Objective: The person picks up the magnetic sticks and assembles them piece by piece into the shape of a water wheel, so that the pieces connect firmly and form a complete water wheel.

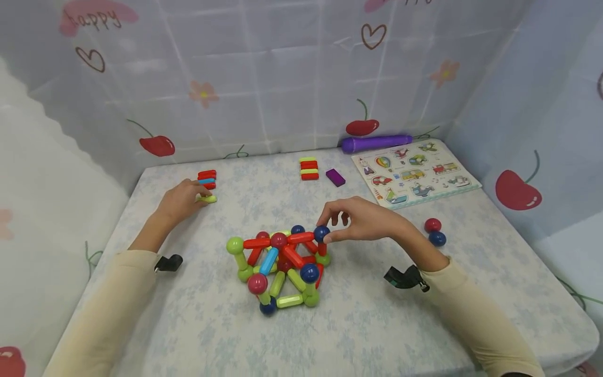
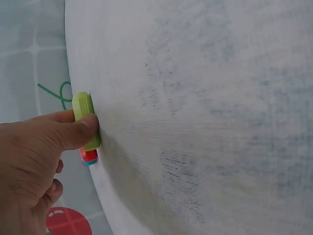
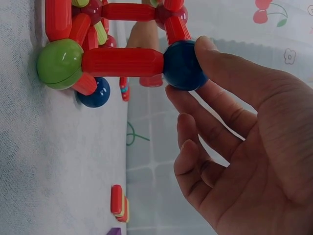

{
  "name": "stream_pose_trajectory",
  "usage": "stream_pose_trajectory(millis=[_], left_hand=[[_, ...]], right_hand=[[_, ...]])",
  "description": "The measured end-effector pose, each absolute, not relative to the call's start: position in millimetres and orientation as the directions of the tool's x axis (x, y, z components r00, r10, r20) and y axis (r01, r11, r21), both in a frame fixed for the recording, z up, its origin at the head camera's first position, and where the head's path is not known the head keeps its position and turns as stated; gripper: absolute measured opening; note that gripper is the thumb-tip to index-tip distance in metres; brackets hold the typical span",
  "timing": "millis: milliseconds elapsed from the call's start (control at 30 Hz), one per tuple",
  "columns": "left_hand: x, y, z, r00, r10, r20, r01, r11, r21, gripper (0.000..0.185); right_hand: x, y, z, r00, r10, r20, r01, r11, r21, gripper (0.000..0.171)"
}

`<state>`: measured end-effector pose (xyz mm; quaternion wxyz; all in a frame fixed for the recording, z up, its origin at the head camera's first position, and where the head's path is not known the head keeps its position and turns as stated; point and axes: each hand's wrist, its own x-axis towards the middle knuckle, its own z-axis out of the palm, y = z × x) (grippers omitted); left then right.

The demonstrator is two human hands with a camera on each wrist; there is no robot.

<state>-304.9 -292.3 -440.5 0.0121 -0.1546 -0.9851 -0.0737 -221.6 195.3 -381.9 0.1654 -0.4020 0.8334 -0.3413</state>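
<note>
A frame of magnetic sticks and balls (image 1: 282,264) stands mid-table in red, green and blue. My right hand (image 1: 332,230) pinches a dark blue ball (image 1: 322,233) at the frame's upper right corner. The right wrist view shows that blue ball (image 3: 183,65) between thumb and forefinger, joined to a red stick (image 3: 122,62) and a green ball (image 3: 59,62). At the far left my left hand (image 1: 200,198) holds a light green stick (image 1: 208,199) on the cloth. In the left wrist view the thumb presses on that green stick (image 2: 85,120).
A small pile of red and blue sticks (image 1: 207,179) lies just beyond the left hand. A red and yellow pile (image 1: 309,168), a purple block (image 1: 335,177), a purple tube (image 1: 377,142) and a picture puzzle board (image 1: 414,173) lie at the back. Two loose balls (image 1: 435,232) sit right.
</note>
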Motion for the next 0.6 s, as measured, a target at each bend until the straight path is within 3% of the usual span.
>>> stream_pose_trajectory(millis=[367,600], left_hand=[[-281.1,-296.5,-438.2,-0.932,0.363,-0.006,0.360,0.925,0.123,0.032],[-269.2,-288.5,-423.0,-0.907,0.411,0.093,0.419,0.900,0.117,0.030]], right_hand=[[-221.0,195.7,-380.3,-0.621,-0.783,0.005,-0.553,0.434,-0.711,0.022],[-221.4,195.3,-381.1,-0.618,-0.786,0.018,-0.562,0.426,-0.709,0.023]])
